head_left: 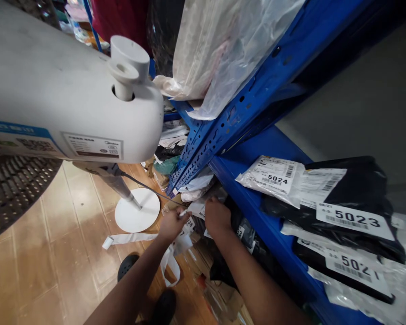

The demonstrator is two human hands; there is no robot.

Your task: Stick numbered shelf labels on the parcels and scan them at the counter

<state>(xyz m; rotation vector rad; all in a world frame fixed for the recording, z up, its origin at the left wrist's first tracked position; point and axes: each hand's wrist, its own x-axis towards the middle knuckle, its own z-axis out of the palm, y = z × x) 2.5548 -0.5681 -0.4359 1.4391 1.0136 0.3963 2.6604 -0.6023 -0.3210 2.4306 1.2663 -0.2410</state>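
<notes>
My left hand (172, 224) is closed in a pinch, with a small white piece of paper (183, 213) between thumb and fingers. Below it, a printed white label (188, 225) shows part of a number, and a loose white paper strip (171, 266) dangles lower down. Just to the right, my right hand (218, 217) is closed, its fingers bent and mostly hidden. Against its left side lies a white printed sheet or parcel (198, 209); which of these I cannot tell. Both hands are low, beside the blue shelf.
A white fan (88, 90) looms at upper left, its round base (137, 210) on the wooden floor and its grey cable (149, 187) crossing toward my hands. Labelled parcels (348, 221) lie on the blue shelf (243, 216). A perforated blue upright (219, 122) stands ahead.
</notes>
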